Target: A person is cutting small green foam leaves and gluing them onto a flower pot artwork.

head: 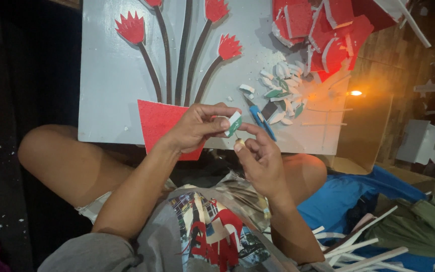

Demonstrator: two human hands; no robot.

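Both hands (197,126) (260,156) on one green-and-white foam leaf (234,123); grey board (106,85) beneath.

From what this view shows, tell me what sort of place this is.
Probably a home craft corner on the floor. Both hands hold a small green-and-white foam piece over a grey board with red foam flowers; red foam scraps and a lit candle sit nearby.

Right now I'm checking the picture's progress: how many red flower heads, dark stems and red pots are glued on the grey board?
Red flower heads: 4 (one cut by the frame's edge)
Dark stems: 4
Red pot: 1
Total on the grey board: 9
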